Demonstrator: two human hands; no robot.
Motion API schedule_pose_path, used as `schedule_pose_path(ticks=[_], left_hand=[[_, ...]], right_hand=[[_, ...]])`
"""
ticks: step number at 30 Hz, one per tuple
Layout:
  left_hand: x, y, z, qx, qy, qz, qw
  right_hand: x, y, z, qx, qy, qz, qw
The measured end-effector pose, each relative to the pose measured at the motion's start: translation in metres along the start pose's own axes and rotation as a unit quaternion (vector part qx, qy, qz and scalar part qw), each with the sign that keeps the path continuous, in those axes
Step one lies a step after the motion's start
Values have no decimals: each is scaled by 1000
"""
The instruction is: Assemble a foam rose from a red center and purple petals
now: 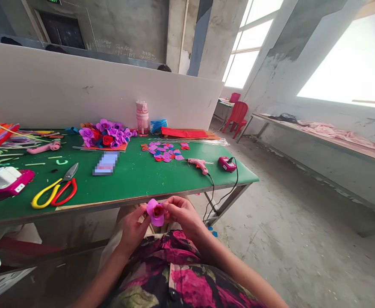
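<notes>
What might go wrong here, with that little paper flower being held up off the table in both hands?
1. Left hand and right hand hold the purple flower over the lap, off the green table; a loose petal would likely fall to the floor.
2. The glue gun lies plugged in near the table's edge, its cord hanging over; a snag might pull it off.
3. The scissors lie open near the front edge.

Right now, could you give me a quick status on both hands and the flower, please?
Left hand and right hand both pinching the purple flower over the lap. Glue gun lies untouched on the green table. Nothing between the hands.
</notes>
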State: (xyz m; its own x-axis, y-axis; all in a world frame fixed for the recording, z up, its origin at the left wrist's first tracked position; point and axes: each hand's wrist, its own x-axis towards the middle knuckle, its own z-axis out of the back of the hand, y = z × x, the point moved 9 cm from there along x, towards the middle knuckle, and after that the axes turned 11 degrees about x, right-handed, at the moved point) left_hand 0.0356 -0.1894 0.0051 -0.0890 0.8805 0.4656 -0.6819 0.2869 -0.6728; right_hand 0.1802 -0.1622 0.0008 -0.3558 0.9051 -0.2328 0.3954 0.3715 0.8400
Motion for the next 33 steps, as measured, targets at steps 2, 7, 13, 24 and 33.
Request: schedule_pose_path(ticks=[2, 7, 13, 24, 33], left_hand=[[0, -2, 2, 5, -9, -7, 1000], [1, -9, 5, 19, -19, -26, 999], [-1, -11, 8, 13, -41, -54, 998], [-6, 12, 2, 4, -55, 1, 999], [-5, 3, 7, 7, -60, -17, 998]], right_hand=[[0, 3, 0, -5, -2, 16, 1000], [1, 2, 5, -10, -6, 23, 1000], [4, -7, 4, 33, 33, -3, 999], [3, -14, -2, 92, 69, -55, 992], [-2, -10, -5, 91, 76, -55, 991]])
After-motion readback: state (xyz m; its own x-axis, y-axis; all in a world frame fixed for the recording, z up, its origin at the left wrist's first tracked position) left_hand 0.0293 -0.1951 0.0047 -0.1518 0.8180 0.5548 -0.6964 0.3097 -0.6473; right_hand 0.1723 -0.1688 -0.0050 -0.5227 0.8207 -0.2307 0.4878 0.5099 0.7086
